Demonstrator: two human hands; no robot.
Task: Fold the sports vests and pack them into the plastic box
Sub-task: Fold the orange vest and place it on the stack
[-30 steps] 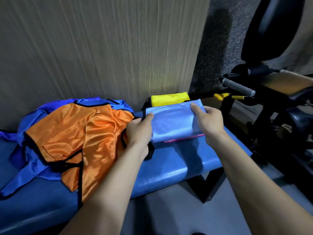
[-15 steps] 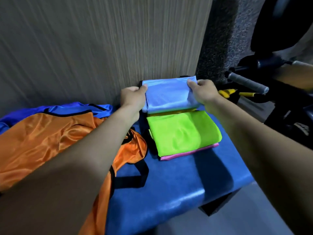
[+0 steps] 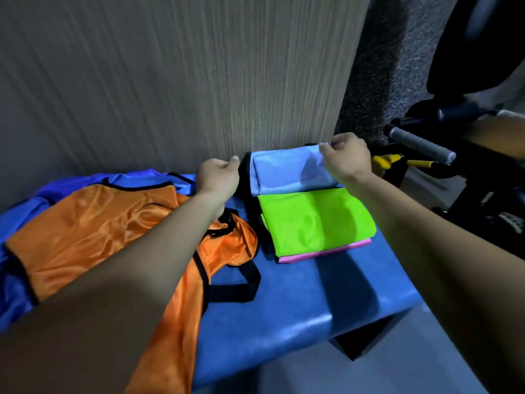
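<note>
Against the wood-grain wall, on the blue padded bench (image 3: 298,302): one folded light-blue vest (image 3: 284,173), smooth, rectangular, long axis running left to right. Right hand (image 3: 348,159) pinches its far right corner. Left hand (image 3: 218,176), fingers loosely curled, holds nothing, just beside its left edge. Nearer: folded lime-green vest (image 3: 315,220), same orientation, lying on a pink vest (image 3: 324,253) showing only as an edge. Left: unfolded orange vest (image 3: 93,231), glossy, black-trimmed, crumpled over a royal-blue vest (image 3: 71,184). Whether any box stands here, I cannot tell.
</note>
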